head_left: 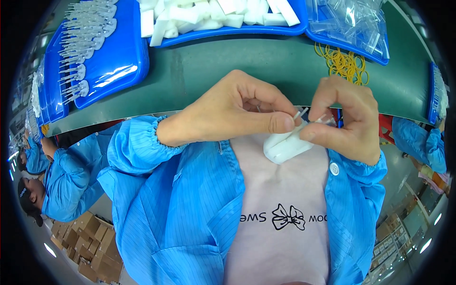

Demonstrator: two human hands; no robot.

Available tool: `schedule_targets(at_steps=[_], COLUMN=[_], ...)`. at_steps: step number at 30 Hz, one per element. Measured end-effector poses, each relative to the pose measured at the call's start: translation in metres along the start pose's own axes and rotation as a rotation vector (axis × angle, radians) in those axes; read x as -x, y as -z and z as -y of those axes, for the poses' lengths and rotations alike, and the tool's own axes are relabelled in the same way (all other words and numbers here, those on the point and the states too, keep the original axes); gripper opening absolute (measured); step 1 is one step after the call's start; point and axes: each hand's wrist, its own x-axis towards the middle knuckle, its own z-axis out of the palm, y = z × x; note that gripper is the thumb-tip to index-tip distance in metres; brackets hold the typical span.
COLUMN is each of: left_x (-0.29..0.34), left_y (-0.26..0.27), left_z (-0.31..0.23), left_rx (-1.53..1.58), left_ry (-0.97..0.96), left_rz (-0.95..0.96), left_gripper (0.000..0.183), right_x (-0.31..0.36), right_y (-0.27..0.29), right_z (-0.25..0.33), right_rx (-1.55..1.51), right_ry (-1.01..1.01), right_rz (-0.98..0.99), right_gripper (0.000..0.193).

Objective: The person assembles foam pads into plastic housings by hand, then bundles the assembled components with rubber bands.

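Close in front of my chest, a white foam-like block [285, 148], partly inside what looks like clear film or plastic, is held between both hands. My left hand [237, 109] is closed, its thumb and fingertips pinching at the block's upper left. My right hand [349, 118] has thumb and forefinger curled around its upper right end. Thin whitish prongs [300, 114] stick up between the fingertips; what they belong to is mostly hidden. The block's rounded lower end points toward me.
Across the green table [204, 66] stand a blue tray [118, 57] with rows of clear pronged parts, another heaped with white foam blocks [190, 16], and one of clear plastic sleeves [351, 21]. Yellow rubber bands [349, 66] lie nearby. Co-workers in blue [71, 180] sit at either side.
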Motion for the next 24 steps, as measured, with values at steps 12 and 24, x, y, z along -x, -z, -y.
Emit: schedule_targets(at_steps=[12,24], left_x=[0.014,0.010], left_y=[-0.011,-0.014], left_z=[0.024,0.028], left_rx=[0.436,0.448], left_ry=[0.078,0.165], left_rz=[0.027,0.039], left_gripper=[0.056,0.045], right_x=[-0.033,0.007], right_y=[-0.004,-0.007], right_z=[-0.005,0.017], right_rx=[-0.115,0.514], right_ry=[-0.146,0.180], right_rz=[0.325,0.137], right_gripper=[0.027,0.083])
